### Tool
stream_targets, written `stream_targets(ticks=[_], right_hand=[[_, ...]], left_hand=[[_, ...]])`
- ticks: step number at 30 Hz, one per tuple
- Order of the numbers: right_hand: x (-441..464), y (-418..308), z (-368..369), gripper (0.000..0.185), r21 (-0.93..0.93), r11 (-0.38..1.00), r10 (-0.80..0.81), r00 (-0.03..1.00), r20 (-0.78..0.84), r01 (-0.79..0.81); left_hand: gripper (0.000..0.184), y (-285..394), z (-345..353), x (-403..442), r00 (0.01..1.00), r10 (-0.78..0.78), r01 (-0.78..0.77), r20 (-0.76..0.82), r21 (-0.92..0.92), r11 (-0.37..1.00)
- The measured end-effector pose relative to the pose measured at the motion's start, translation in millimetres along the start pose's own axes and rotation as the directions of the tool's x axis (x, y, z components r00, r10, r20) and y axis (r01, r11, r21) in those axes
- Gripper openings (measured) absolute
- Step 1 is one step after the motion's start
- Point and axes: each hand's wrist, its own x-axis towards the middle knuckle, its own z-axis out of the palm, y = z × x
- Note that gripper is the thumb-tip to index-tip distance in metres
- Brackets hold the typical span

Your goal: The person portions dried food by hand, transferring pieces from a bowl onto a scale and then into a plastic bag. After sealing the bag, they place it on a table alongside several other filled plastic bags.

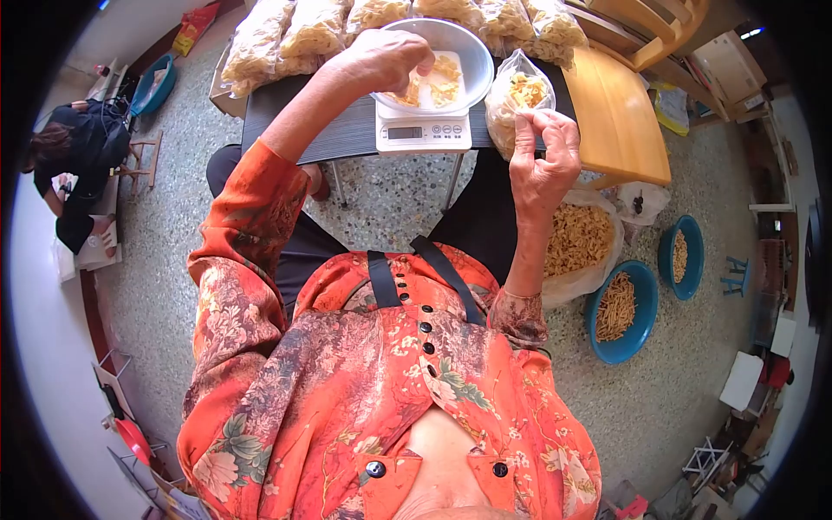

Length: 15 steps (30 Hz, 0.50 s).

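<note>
My left hand (381, 61) reaches over the rim of a white bowl (478, 54), its fingers curled together inside; what they hold, if anything, is hidden. Yellowish dried pieces (445, 80) lie in the bowl, which rests on a white kitchen scale (423, 133). To the right of the bowl, my right hand (544, 156) pinches the edge of a clear plastic bag (501, 111) between thumb and fingers. That bag stands open at the table edge and is partly filled with the same pieces.
Filled clear bags (316, 30) line the back of the dark table (347, 130). A wooden chair (620, 117) stands at the right. On the floor are a large open bag (576, 238) and blue basins (646, 334). Another person (95, 139) sits at the far left.
</note>
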Motion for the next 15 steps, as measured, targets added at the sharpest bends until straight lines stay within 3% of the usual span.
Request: stream_targets(ticks=[3, 7, 8, 15], right_hand=[[0, 1, 1, 0.011, -0.016, 1.000, -0.014, 1.000, 0.003, 0.015], [1, -1, -1, 0.010, -0.026, 1.000, -0.005, 1.000, 0.014, 0.006], [1, -1, -1, 0.010, -0.031, 1.000, -0.004, 1.000, 0.017, 0.005], [1, -2, 2, 0.010, -0.017, 1.000, -0.006, 1.000, 0.025, 0.006]], left_hand=[[0.045, 10, 0, 2, 0.998, 0.009, -0.013, 0.062, 0.066, 0.998], [0.035, 6, 15, 12, 0.994, 0.014, -0.017, 0.106, 0.027, 0.999], [0.023, 5, 19, 13, 0.998, 0.032, -0.032, 0.058, -0.004, 0.999], [0.013, -7, 33, 25, 0.995, 0.070, -0.074, -0.069, -0.060, 0.995]])
